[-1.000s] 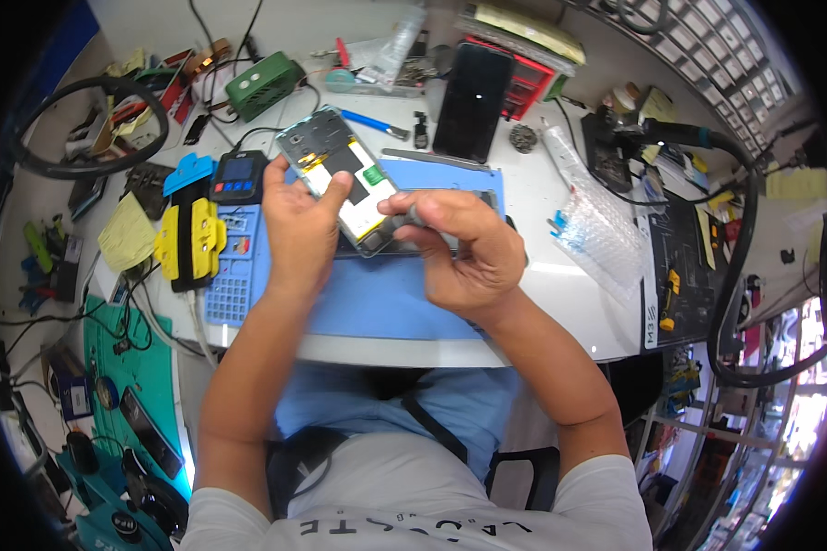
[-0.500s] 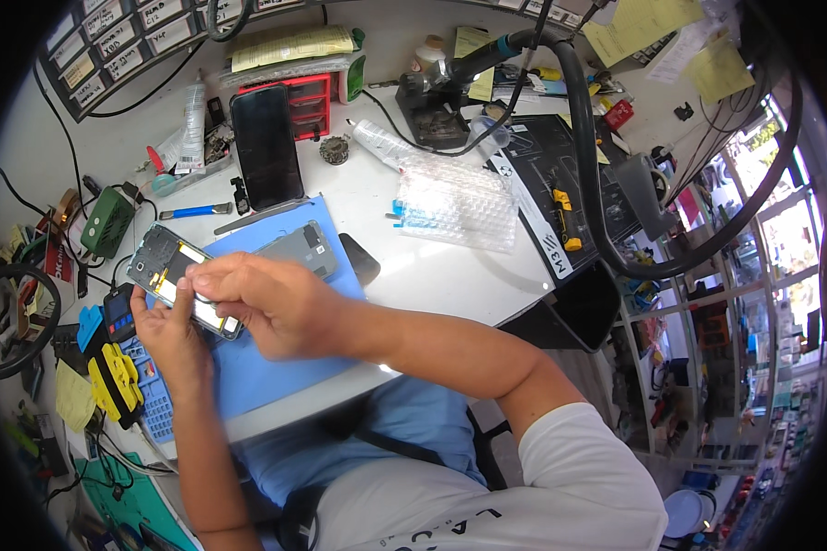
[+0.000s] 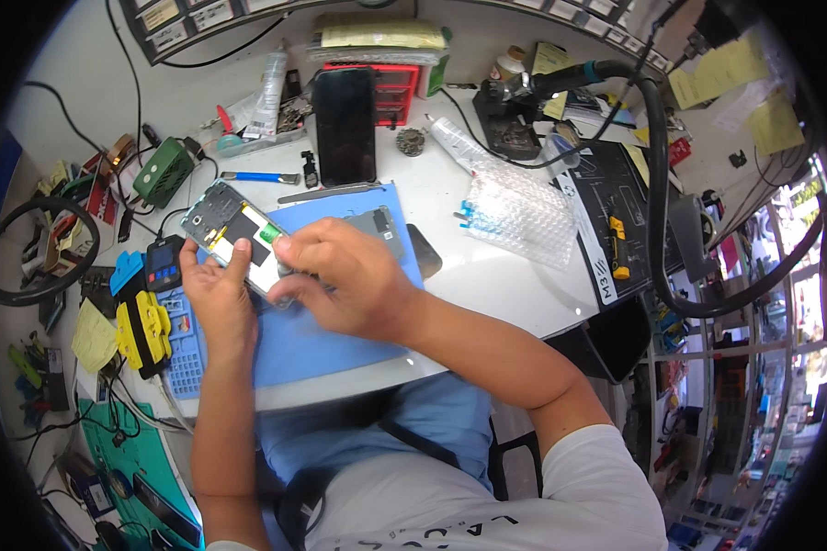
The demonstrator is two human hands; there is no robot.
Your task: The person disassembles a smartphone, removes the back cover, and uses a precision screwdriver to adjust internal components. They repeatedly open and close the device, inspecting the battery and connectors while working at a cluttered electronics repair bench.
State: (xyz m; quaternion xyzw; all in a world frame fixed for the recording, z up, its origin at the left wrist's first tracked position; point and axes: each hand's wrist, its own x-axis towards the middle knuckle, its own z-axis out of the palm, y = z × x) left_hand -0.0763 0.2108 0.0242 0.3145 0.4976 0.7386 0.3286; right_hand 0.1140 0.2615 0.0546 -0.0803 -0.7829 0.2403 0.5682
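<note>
My left hand (image 3: 219, 298) grips an opened smartphone (image 3: 215, 219) by its lower edges, its thumb lying across the inner side. Dark inner parts, a yellow strip and a pale silvery area show inside it. Over the phone's right end, my right hand (image 3: 354, 280) is closed in a pinch, with thumb and fingertips at the phone's edge. A small green piece (image 3: 270, 232) shows beside those fingertips; whether they hold it I cannot tell. Beneath both hands lies a blue mat (image 3: 331, 360). A grey phone panel (image 3: 381, 227) rests on it, partly hidden behind my right hand.
A black phone (image 3: 345, 129) leans before a red drawer box (image 3: 395, 92). Bubble wrap (image 3: 524, 216) lies right of the mat, beside a dark tool mat (image 3: 606, 197). A thick black hose (image 3: 657, 220) arches over the right side. Left stands a yellow clamp (image 3: 143, 331).
The whole view has shifted, so the bench appears further right. My right fingers have moved toward the phone's right end, uncovering more of its inside. The green piece now shows there.
</note>
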